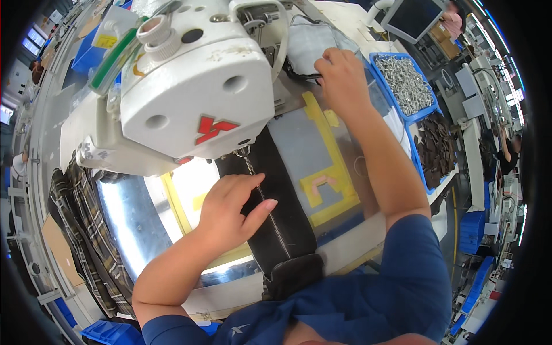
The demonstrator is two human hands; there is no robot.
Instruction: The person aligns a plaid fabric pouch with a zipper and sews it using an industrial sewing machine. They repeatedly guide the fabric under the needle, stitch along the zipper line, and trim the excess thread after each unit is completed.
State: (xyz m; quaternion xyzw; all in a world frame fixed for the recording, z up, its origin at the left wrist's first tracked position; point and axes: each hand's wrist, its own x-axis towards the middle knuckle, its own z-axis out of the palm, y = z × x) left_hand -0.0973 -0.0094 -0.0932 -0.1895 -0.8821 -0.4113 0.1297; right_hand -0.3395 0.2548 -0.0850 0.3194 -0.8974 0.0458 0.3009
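A black fabric strip (293, 215) with a metal zipper (278, 230) runs under the head of a white sewing machine (195, 98). My left hand (230, 210) lies on its left side, open, thumb and forefinger apart and near the zipper teeth. The strip's near end meets a folded black piece (296, 276) against my body. At the back, beside the machine, my right hand (344, 77) is closed, fingertips curled at the black edge of a grey fabric piece (316, 46). The exact grip is partly hidden by the fingers.
Right of the machine stand blue trays of metal zipper sliders or similar small parts (402, 83) and dark brown pieces (435, 146). Yellow tape (339, 167) marks the work plate. Plaid fabric (95, 230) hangs at left. A monitor (413, 17) stands back right.
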